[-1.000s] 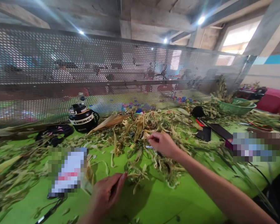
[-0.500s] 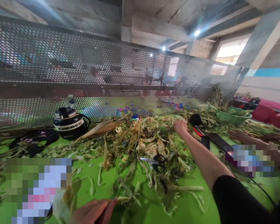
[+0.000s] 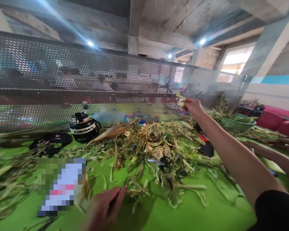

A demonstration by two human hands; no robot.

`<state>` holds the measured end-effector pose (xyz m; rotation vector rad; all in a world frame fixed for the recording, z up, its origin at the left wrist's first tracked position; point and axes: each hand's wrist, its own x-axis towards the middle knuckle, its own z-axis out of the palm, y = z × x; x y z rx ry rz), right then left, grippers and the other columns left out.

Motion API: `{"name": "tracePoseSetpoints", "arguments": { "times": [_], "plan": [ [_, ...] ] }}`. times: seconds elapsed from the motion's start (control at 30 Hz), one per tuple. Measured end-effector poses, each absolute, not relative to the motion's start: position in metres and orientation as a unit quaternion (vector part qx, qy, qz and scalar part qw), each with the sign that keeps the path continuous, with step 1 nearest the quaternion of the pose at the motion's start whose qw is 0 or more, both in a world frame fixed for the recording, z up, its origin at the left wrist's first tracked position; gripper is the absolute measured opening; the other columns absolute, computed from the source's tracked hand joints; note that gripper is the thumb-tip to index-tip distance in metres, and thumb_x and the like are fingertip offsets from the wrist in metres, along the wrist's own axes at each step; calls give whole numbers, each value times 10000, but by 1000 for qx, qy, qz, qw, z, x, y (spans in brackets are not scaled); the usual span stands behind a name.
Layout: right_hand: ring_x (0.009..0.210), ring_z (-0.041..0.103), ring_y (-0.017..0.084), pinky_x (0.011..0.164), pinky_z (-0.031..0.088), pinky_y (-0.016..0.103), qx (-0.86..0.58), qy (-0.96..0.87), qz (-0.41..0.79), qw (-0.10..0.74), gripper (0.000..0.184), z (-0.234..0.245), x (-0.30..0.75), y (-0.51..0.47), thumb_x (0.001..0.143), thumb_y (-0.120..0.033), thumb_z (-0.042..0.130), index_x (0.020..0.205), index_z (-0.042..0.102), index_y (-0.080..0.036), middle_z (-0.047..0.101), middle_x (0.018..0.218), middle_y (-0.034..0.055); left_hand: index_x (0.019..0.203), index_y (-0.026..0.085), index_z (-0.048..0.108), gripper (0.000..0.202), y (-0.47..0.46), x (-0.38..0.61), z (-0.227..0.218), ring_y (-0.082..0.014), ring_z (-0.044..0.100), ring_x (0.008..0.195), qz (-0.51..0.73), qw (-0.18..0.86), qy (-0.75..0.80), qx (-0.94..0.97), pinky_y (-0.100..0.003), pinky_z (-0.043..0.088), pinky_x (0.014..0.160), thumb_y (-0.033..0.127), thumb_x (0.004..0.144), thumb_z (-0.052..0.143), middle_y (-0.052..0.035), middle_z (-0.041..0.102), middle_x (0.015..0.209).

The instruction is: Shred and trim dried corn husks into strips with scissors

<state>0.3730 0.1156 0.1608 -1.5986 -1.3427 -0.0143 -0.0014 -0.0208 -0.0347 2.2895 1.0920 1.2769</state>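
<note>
My right hand (image 3: 194, 107) is raised above the far side of a heap, pinching a pale strip of dried corn husk (image 3: 180, 100). Low in front, my left hand (image 3: 108, 203) is closed with its fingers pressed together; what they hold, if anything, is hidden. A pale husk piece (image 3: 83, 194) shows just left of it, and thin husk strips (image 3: 138, 192) lie right by its fingertips. The heap of dry husks and leaves (image 3: 156, 138) spreads across the green table (image 3: 163, 215). Black-handled scissors (image 3: 161, 163) rest on the heap's near edge.
A black jug marked ENERGY (image 3: 84, 128) stands at the back left, before a perforated metal screen (image 3: 125, 83). A green basket (image 3: 239, 123) holds husks at the back right. Another person's forearm (image 3: 272, 154) reaches in at right. A black object (image 3: 207, 149) lies near my right forearm.
My right hand has risen from the heap's far edge with the husk strip. My left hand stays low, closed. The view has shifted slightly, and the other person's arms at right have moved.
</note>
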Motion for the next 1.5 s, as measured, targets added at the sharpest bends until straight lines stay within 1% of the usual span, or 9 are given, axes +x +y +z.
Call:
{"name": "tracePoseSetpoints", "arguments": {
  "times": [0.13,0.27,0.4,0.57,0.83,1.0,1.17,1.33,1.5],
  "plan": [
    [484,540,99,512,480,236,-642,-571,167,483,119,126,295,76,739,-232,592,689,624,-129,610,556,19,604,175,593,347,-20,1,-25,-86,471,409,433,267,423,750,-179,376,433,378,853,462,28,507,445],
    [487,516,69,499,450,193,-531,-497,540,424,156,60,212,24,640,-270,695,673,607,-145,601,585,-14,847,161,655,285,-18,1,-13,-158,610,699,506,403,426,633,-255,488,644,422,776,562,-42,669,745],
    [409,413,40,422,344,169,-483,-520,614,345,232,13,160,-5,616,-327,700,656,567,-140,510,483,-64,985,163,643,346,-15,0,-11,-158,607,792,499,568,372,539,-253,487,684,421,761,592,-57,663,884],
    [451,416,55,436,334,183,-453,-609,540,364,203,-6,145,-8,668,-326,635,662,527,-154,484,528,-69,751,133,668,251,-10,4,-18,-118,555,697,530,573,383,494,-223,441,658,366,664,697,-14,631,719],
    [488,465,79,476,365,196,-416,-706,491,295,187,-6,142,-19,754,-310,584,662,515,-163,511,545,-50,720,150,593,302,-9,5,-14,-66,511,551,602,637,349,331,-180,400,531,358,575,757,35,580,616],
    [648,558,128,577,415,232,-477,-767,326,278,293,29,184,-15,863,-400,433,869,601,-160,643,776,36,713,150,573,278,-7,0,-11,-22,291,389,615,581,377,377,-166,216,383,380,644,714,93,392,465],
    [892,589,261,714,415,313,-660,-751,-35,-20,150,35,249,0,728,-214,536,812,637,-141,653,903,147,720,144,622,286,-8,1,-11,-37,332,445,620,521,412,418,-181,205,403,403,636,709,54,463,528],
    [939,614,311,685,418,333,-668,-726,-44,-154,304,27,260,4,702,-215,521,957,634,-93,657,992,208,751,136,668,299,-7,0,-9,-48,289,442,613,484,444,438,-198,191,413,419,652,682,46,452,506],
    [874,642,308,656,401,324,-655,-730,-48,-190,183,40,256,7,654,-185,548,781,669,-134,693,891,180,664,137,639,270,-7,-5,-7,-58,240,432,594,417,463,509,-220,156,420,405,695,639,66,345,453]
  ]
}}
